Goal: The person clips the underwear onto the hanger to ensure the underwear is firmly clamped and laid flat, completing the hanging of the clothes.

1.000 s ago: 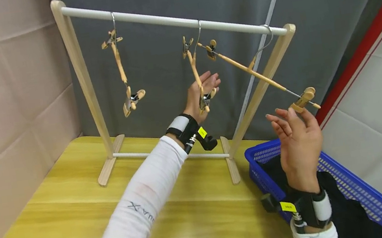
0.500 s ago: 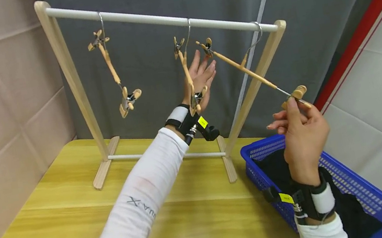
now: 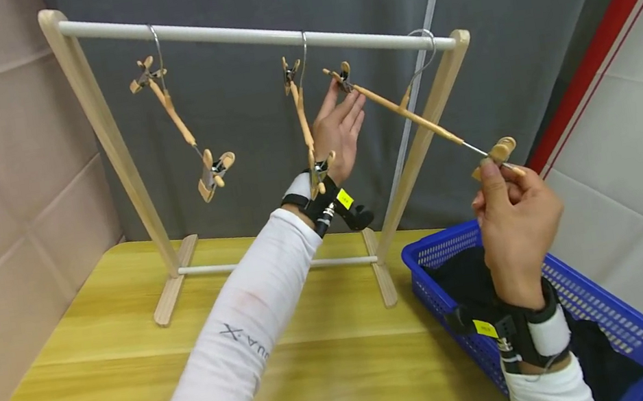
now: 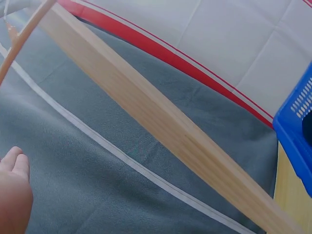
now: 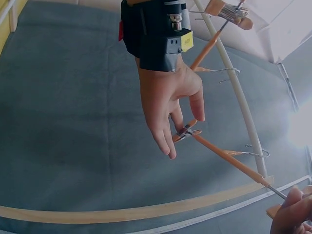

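Note:
A wooden clip hanger [image 3: 409, 116] hangs from the rack's right end and slants toward me. My right hand [image 3: 519, 226] pinches the hanger's near clip [image 3: 502, 150] between thumb and fingers; the same fingers show in the right wrist view's lower right corner. Fingers extended, my left hand [image 3: 339, 135] is at the hanger's far clip [image 3: 345, 77]. In the right wrist view that clip [image 5: 187, 130] lies between the left thumb and fingers; whether they touch it I cannot tell. The left wrist view catches only part of the left hand [image 4: 14, 190].
The white rail [image 3: 247, 36] of the wooden rack carries two more clip hangers, one at left [image 3: 174, 117] and one in the middle [image 3: 302, 117], in front of my left wrist. A blue basket [image 3: 617, 302] with black cloth [image 3: 600, 353] stands right on the wooden table [image 3: 321, 367].
My right hand has risen from below the near clip and now pinches it. The left hand has moved up from behind the middle hanger to the far clip. The view has shifted slightly.

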`<state>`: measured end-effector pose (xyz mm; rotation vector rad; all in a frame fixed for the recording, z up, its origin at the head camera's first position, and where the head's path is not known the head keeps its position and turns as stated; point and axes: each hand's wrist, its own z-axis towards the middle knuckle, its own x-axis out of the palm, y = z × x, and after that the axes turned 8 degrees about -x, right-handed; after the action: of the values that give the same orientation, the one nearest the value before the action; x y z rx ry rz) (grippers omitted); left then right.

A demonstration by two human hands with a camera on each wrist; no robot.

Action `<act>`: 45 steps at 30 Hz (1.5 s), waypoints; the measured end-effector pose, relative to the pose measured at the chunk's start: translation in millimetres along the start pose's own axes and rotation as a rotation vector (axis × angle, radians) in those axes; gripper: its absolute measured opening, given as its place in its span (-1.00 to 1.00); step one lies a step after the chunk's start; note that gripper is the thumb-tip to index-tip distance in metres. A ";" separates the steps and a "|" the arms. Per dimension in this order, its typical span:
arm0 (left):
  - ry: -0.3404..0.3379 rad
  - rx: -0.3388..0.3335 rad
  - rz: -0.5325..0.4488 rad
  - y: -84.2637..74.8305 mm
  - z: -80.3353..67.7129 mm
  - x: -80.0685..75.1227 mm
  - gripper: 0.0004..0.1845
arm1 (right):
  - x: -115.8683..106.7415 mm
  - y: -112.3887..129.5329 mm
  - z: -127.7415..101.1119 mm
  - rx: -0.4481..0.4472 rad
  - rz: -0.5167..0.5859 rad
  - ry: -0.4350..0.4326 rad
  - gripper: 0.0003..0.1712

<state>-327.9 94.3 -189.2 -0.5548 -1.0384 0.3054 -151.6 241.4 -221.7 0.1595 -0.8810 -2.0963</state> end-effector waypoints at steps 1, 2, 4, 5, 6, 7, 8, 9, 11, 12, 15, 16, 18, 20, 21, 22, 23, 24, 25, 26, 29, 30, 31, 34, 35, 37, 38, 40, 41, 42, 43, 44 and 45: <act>0.020 0.009 0.015 -0.8 -0.6 0.4 -0.37 | 0.0 1.5 -0.4 -0.005 0.004 -0.007 -0.73; 0.040 0.015 0.021 -1.7 -0.8 1.2 -0.37 | 0.1 3.3 -0.8 -0.013 0.008 -0.013 -0.73; 0.077 0.026 0.029 -3.7 -1.0 3.8 -0.36 | 0.3 7.1 -1.8 -0.032 0.000 -0.023 -0.73; 0.095 0.033 0.032 -4.6 -1.1 5.3 -0.36 | 0.0 9.4 -2.4 -0.039 -0.006 -0.026 -0.73; 0.108 0.037 0.031 -5.4 -1.1 7.0 -0.35 | -0.2 11.6 -3.3 -0.046 -0.016 -0.026 -0.73; 0.121 0.041 0.030 -6.2 -1.4 8.5 -0.35 | -0.9 13.8 -4.6 -0.054 -0.034 -0.023 -0.73; 0.129 0.041 0.027 -6.6 -1.7 9.9 -0.35 | -1.7 16.0 -6.0 -0.063 -0.063 -0.021 -0.73; 0.132 0.037 0.024 -7.0 -2.4 11.1 -0.36 | -2.7 17.9 -7.6 -0.068 -0.093 -0.017 -0.74; 0.137 0.030 0.025 -7.3 -4.3 12.0 -0.36 | -4.7 21.0 -12.0 -0.079 -0.146 -0.006 -0.75; 0.137 0.030 0.029 -7.4 -5.4 11.5 -0.36 | -5.4 21.9 -14.8 -0.080 -0.157 0.000 -0.76; 0.155 0.043 0.091 -7.0 -9.6 6.1 -0.36 | -7.3 22.7 -27.6 -0.085 -0.192 0.033 -0.80; 0.158 0.049 0.119 -6.9 -11.1 3.0 -0.37 | -7.6 22.5 -32.8 -0.087 -0.201 0.046 -0.81; 0.165 0.063 0.184 -6.8 -14.2 -4.9 -0.39 | -8.2 21.1 -43.2 -0.091 -0.224 0.073 -0.81; 0.167 0.063 0.232 -6.7 -17.0 -13.7 -0.41 | -8.8 19.2 -52.3 -0.096 -0.253 0.095 -0.80; 0.170 0.062 0.250 -6.4 -18.4 -18.1 -0.43 | -9.3 18.2 -55.6 -0.095 -0.258 0.104 -0.80; 0.173 0.060 0.263 -5.8 -19.6 -22.1 -0.44 | -10.1 17.2 -58.5 -0.094 -0.261 0.111 -0.80; 0.176 0.057 0.275 -5.0 -20.7 -25.9 -0.45 | -10.9 15.8 -60.7 -0.099 -0.264 0.122 -0.80; 0.182 0.053 0.280 -4.1 -21.7 -29.4 -0.46 | -11.9 14.7 -62.8 -0.101 -0.265 0.132 -0.81; 0.188 0.045 0.288 -3.1 -22.9 -32.6 -0.47 | -13.0 13.7 -64.7 -0.106 -0.267 0.141 -0.82; 0.190 0.031 0.289 -2.0 -24.2 -35.7 -0.48 | -14.3 12.5 -66.7 -0.117 -0.272 0.153 -0.82; 0.191 -0.032 0.283 1.1 -30.6 -45.0 -0.51 | -19.6 9.3 -72.5 -0.173 -0.288 0.199 -0.84; 0.191 -0.057 0.286 1.7 -33.9 -48.4 -0.53 | -21.8 8.2 -74.3 -0.201 -0.299 0.215 -0.84; 0.190 -0.084 0.290 2.5 -37.3 -51.9 -0.57 | -24.2 6.9 -75.9 -0.234 -0.301 0.235 -0.83; 0.178 -0.154 0.294 2.7 -47.0 -63.5 -0.73 | -31.9 2.8 -79.1 -0.363 -0.331 0.325 -0.78; 0.170 -0.173 0.305 2.2 -49.5 -67.3 -0.78 | -34.1 1.3 -79.7 -0.407 -0.333 0.362 -0.77; 0.141 -0.209 0.321 0.3 -52.6 -74.7 -0.81 | -37.0 -0.9 -80.6 -0.474 -0.324 0.441 -0.76; 0.126 -0.222 0.345 -1.0 -53.7 -78.0 -0.77 | -37.8 -1.6 -80.9 -0.502 -0.328 0.477 -0.74; 0.105 -0.243 0.399 -3.8 -55.6 -84.1 -0.69 | -37.8 -2.3 -81.8 -0.529 -0.315 0.540 -0.67; 0.095 -0.255 0.435 -5.2 -56.7 -87.1 -0.65 | -37.6 -2.0 -82.7 -0.531 -0.306 0.570 -0.65; 0.086 -0.264 0.468 -6.3 -58.2 -90.2 -0.65 | -37.2 -1.7 -83.6 -0.533 -0.308 0.594 -0.66; 0.075 -0.271 0.500 -7.6 -60.0 -92.7 -0.66 | -36.7 -1.2 -84.6 -0.532 -0.307 0.617 -0.68; 0.062 -0.280 0.528 -8.8 -62.2 -95.1 -0.66 | -36.4 -0.5 -85.5 -0.524 -0.312 0.645 -0.71; 0.051 -0.290 0.541 -9.9 -64.7 -97.4 -0.68 | -35.9 0.0 -86.5 -0.515 -0.316 0.676 -0.74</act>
<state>-318.5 19.8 -279.4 -1.1036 -0.8739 0.6169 -94.0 221.8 -292.9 0.7141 0.0979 -2.2530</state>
